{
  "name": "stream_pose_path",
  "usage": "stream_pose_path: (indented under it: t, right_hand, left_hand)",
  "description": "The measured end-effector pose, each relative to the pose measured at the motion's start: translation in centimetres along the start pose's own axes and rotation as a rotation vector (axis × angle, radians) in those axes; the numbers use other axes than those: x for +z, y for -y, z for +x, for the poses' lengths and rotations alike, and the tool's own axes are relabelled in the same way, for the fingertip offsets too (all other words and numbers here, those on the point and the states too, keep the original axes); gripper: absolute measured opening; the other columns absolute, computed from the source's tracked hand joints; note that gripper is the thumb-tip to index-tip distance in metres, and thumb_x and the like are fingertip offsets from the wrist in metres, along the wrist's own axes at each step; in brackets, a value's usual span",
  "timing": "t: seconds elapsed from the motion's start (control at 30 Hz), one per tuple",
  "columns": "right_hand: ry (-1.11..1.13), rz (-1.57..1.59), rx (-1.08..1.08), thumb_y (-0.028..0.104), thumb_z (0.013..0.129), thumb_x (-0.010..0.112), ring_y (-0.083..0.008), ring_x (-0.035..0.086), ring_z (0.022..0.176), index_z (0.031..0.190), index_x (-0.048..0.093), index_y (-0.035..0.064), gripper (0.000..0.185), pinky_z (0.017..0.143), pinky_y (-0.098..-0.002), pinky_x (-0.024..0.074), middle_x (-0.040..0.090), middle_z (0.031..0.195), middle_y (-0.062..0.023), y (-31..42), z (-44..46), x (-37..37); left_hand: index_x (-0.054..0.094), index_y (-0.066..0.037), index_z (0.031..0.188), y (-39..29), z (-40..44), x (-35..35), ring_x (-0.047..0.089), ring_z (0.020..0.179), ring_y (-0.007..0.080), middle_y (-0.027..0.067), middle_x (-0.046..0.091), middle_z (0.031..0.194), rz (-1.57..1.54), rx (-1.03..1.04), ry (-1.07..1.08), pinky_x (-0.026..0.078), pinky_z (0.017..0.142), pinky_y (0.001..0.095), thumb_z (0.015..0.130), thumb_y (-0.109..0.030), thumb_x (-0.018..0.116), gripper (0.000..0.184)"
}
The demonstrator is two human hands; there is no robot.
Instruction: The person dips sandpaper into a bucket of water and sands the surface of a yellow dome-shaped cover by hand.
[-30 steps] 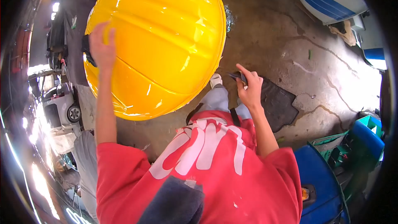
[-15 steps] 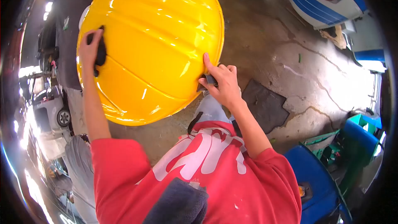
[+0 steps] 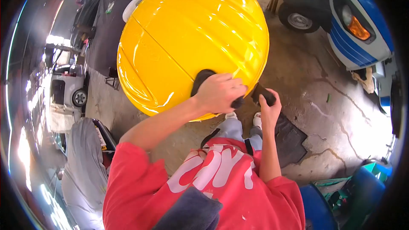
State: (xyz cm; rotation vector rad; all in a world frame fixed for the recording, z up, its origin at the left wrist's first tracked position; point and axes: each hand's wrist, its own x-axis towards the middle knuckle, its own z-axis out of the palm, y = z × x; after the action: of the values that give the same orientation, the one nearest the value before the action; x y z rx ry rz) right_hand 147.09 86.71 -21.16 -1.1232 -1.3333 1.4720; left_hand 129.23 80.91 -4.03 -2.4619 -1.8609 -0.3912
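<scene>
A large glossy yellow panel [image 3: 183,30] with raised ribs fills the upper middle of the head view. My left hand [image 3: 221,90] presses a black cloth [image 3: 202,79] onto the panel near its lower right edge. The cloth bulges out on both sides of the fingers. Just off that edge, my right hand [image 3: 270,106] grips a small black block [image 3: 265,95] between thumb and fingers. What the block is exactly cannot be made out.
A blue and white vehicle front [image 3: 362,25] and wheels [image 3: 299,20] stand at upper right. A dark mat [image 3: 289,140] lies on the concrete floor. Blue and green containers [image 3: 362,191] are at lower right. A grey-covered vehicle [image 3: 83,157] is at left.
My left hand has swept with the black cloth from the panel's left side to its lower right. My right hand has come off the panel's edge with the block. The view has shifted.
</scene>
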Motion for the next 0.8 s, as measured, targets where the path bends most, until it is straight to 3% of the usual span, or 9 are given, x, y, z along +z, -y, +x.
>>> stream_pose_path:
  t: [0.07,0.13,0.27,0.33,0.4,0.53,0.6,0.7,0.8]
  right_hand:
    - [-0.137,0.175,0.133,0.004,0.089,0.069,-0.0093,0.053,0.081,0.108,0.063,-0.0007,0.020,0.074,-0.0259,0.0453,0.059,0.092,-0.0019,1.2,-0.2,1.2]
    - [-0.152,0.173,0.083,0.000,0.090,0.067,-0.0070,0.050,0.087,0.105,0.059,0.0004,0.017,0.077,-0.0238,0.0435,0.058,0.099,0.0000,2.1,-0.1,2.2]
    - [-0.437,0.118,-0.342,-0.011,0.087,0.051,-0.0256,0.054,0.122,0.124,0.056,-0.0025,0.039,0.107,-0.0346,0.0381,0.059,0.129,-0.0143,6.4,-0.2,5.8]
    - [-0.341,-0.150,-0.537,-0.011,0.084,0.048,-0.0383,0.041,0.140,0.142,0.046,-0.0023,0.059,0.117,-0.0422,0.0296,0.046,0.149,-0.0213,4.5,-0.8,8.1]
    - [-0.217,-0.220,-0.542,-0.009,0.085,0.049,-0.0401,0.027,0.149,0.152,0.035,0.0004,0.069,0.120,-0.0503,0.0214,0.031,0.160,-0.0207,4.8,-4.8,11.8]
    - [-0.083,-0.302,-0.434,0.000,0.088,0.052,-0.0380,0.017,0.153,0.157,0.028,0.0042,0.073,0.120,-0.0585,0.0114,0.022,0.165,-0.0188,5.0,-11.1,13.3]
    - [-0.115,-0.320,-0.420,0.004,0.092,0.052,-0.0378,0.016,0.153,0.159,0.024,0.0068,0.073,0.119,-0.0603,0.0103,0.022,0.165,-0.0187,4.6,-9.0,12.7]
    - [-0.112,-0.145,-0.185,0.006,0.093,0.050,-0.0380,0.016,0.153,0.159,0.024,0.0064,0.070,0.118,-0.0619,0.0125,0.022,0.165,-0.0192,4.8,-3.3,11.2]
    - [-0.188,-0.344,-0.379,0.017,0.099,0.046,-0.0394,0.022,0.151,0.157,0.027,0.0049,0.063,0.115,-0.0649,0.0198,0.026,0.163,-0.0188,5.6,-9.4,13.6]
  left_hand:
    - [0.059,-0.013,0.078,0.1,2.2,0.2,0.062,0.074,0.0280,0.0069,0.064,0.084,-0.014,0.110,0.129,0.051,0.065,0.0399,0.068,-0.025,0.076,0.023]
    - [0.064,-0.011,0.085,2.4,3.7,-1.3,0.067,0.076,0.0324,0.0122,0.067,0.084,-0.024,-0.057,0.077,0.054,0.068,0.0421,0.070,-0.026,0.074,0.024]
    - [0.071,-0.004,0.096,13.9,1.0,-5.7,0.070,0.086,0.0372,0.0187,0.072,0.090,0.109,-0.442,-0.222,0.056,0.076,0.0426,0.075,-0.033,0.072,0.035]
    - [0.070,-0.005,0.109,18.9,-1.8,-7.9,0.068,0.100,0.0380,0.0204,0.071,0.102,0.295,-0.553,-0.257,0.052,0.088,0.0440,0.083,-0.047,0.073,0.049]
    - [0.065,-0.008,0.124,21.3,-2.9,-9.8,0.061,0.116,0.0383,0.0200,0.066,0.122,0.672,-0.615,-0.198,0.047,0.098,0.0476,0.088,-0.053,0.068,0.057]
    - [0.053,-0.012,0.142,21.3,-0.9,-9.2,0.044,0.136,0.0396,0.0176,0.050,0.147,0.838,-0.417,-0.275,0.031,0.111,0.0581,0.092,-0.060,0.059,0.070]
    - [0.039,-0.018,0.153,20.3,1.5,-5.8,0.038,0.140,0.0416,0.0216,0.041,0.152,0.356,-0.186,-0.166,0.031,0.113,0.0553,0.099,-0.056,0.050,0.067]
    - [0.034,-0.022,0.156,17.7,2.0,-1.1,0.028,0.146,0.0432,0.0235,0.032,0.158,0.414,-0.322,-0.085,0.023,0.117,0.0556,0.100,-0.057,0.044,0.067]
    - [0.033,-0.027,0.157,16.7,2.0,-1.6,0.019,0.151,0.0409,0.0216,0.021,0.163,0.294,-0.404,-0.036,0.012,0.122,0.0544,0.098,-0.066,0.038,0.071]
